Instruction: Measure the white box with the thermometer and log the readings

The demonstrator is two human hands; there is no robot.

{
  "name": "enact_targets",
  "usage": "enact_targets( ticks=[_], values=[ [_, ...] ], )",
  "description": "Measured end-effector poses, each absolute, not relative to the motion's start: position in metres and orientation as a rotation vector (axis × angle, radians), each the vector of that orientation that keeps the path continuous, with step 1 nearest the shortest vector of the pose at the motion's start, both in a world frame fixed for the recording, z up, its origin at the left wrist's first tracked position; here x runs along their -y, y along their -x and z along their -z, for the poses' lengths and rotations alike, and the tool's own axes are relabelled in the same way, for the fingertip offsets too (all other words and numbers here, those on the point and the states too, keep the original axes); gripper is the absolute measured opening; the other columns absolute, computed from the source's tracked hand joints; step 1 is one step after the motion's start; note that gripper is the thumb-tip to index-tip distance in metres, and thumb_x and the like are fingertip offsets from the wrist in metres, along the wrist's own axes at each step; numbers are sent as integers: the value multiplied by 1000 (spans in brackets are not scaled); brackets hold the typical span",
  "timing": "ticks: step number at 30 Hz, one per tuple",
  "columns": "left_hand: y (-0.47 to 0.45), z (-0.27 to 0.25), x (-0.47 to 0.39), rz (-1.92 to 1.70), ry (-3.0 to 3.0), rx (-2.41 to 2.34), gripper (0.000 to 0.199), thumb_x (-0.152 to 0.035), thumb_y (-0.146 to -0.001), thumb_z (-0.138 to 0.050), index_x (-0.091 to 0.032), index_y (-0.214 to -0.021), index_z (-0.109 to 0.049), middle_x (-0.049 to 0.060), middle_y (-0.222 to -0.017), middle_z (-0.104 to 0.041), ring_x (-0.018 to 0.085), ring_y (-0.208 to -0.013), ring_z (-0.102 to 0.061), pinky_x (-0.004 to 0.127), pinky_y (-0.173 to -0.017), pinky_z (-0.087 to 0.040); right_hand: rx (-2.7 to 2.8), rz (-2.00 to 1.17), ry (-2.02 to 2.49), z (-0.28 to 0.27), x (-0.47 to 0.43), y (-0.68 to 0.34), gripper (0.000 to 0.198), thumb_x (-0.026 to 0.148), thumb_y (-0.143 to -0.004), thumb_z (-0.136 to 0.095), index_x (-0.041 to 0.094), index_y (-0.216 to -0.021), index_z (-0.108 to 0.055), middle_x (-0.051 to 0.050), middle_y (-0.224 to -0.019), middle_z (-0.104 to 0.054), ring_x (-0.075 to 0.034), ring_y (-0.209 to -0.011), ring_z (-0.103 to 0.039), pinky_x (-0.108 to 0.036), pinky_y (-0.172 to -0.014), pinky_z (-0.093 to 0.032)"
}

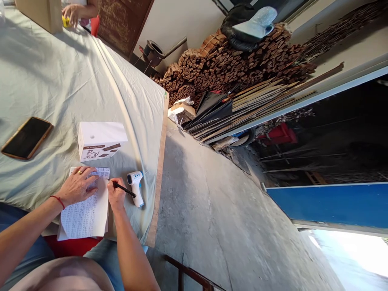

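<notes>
While left hand pins paper, right grip pinches pen

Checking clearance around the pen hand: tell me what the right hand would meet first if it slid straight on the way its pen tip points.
Probably the infrared thermometer: the right hand aims its pen at it across the cloth, tip nearly touching the handle, though depth is uncertain.

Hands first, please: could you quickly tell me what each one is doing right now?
Left hand: open, fingers spread flat on the printed sheet.
Right hand: closed on a black pen, tip at the sheet's edge.
</notes>
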State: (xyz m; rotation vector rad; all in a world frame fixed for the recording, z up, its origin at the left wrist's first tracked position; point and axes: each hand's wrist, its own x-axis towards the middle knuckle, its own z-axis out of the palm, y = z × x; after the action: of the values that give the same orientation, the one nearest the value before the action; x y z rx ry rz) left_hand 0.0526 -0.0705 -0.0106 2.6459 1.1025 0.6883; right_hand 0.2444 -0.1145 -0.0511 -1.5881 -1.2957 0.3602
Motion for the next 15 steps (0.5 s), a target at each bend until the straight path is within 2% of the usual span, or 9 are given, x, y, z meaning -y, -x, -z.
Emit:
enact_targets(
  ticks=[10, 15],
  values=[
    [-53, 8, 70, -670, -2656, -1095, 23, -32, -91, -63, -25, -112, -70, 12, -131, -67, 33, -123, -60, 53, -103, -50, 1358, -316, 1559, 54, 115, -246, 12, 30, -89, -53, 23, -81, -56, 0, -67, -61, -18, -62, -59, -29, -61, -51],
    [-50, 14, 70, -800, -2522, -1247, 14, -36, -94, -59, -22, -97, -58, 12, -111, -65, 30, -106, -62, 47, -92, -53, 1312, -212, 1558, 55, 119, -249, 16, 31, -98, -49, 22, -91, -60, -2, -76, -64, -18, -68, -63, -29, -67, -56]
  ],
)
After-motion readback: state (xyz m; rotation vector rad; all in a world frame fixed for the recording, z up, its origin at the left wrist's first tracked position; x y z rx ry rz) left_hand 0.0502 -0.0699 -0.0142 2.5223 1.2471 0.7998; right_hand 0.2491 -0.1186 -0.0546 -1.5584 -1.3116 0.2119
